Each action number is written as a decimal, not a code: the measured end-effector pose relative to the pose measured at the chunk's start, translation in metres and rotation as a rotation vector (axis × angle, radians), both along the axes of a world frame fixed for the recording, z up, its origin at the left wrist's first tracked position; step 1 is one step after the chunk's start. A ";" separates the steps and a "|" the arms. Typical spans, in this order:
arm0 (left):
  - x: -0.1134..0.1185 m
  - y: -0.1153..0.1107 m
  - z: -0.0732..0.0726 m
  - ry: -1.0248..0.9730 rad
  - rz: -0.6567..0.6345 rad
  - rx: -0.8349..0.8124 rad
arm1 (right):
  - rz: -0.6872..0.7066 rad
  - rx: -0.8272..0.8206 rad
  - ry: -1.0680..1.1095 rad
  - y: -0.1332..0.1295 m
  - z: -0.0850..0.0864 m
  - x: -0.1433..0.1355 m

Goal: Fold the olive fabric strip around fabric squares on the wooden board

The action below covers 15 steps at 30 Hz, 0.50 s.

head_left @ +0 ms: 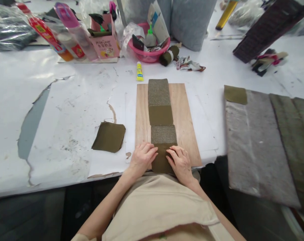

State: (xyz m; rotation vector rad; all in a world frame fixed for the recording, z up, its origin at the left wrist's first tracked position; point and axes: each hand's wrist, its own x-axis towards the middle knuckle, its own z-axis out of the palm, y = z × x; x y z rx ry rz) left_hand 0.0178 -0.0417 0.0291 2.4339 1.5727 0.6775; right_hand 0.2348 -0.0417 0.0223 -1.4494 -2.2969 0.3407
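A wooden board (185, 117) lies at the table's front edge. Down its middle run olive pieces: a far piece (160, 100) with a grey-brown textured upper part and a smooth lower band, then a near textured piece (163, 134). Over the lower part of that one lies a smooth olive fabric piece (162, 162). My left hand (143, 156) grips its left edge, fingers together. At the right edge my right hand (180, 161) has its fingers bent, with the fingertips on the fabric. A stack of olive fabric squares (109, 137) sits left of the board.
Behind the board are a yellow glue tube (139, 72), a pink basket (150, 57), a rolled olive strip (169, 56) and crumpled wrappers (190, 64). Bottles and a pink box (106, 45) stand back left. Large grey panels (257, 144) overhang the right edge.
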 end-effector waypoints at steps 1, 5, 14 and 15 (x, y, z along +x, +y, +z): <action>0.007 -0.002 -0.004 0.000 -0.022 -0.011 | 0.002 -0.003 -0.001 -0.001 0.002 0.001; 0.014 -0.009 -0.014 0.015 -0.011 -0.037 | -0.001 -0.019 0.024 0.005 0.011 0.000; 0.012 -0.011 -0.015 -0.014 -0.002 -0.067 | 0.053 -0.050 0.000 0.042 0.006 -0.015; 0.012 -0.009 -0.014 -0.023 -0.004 -0.065 | 0.053 -0.050 -0.003 0.043 0.005 -0.015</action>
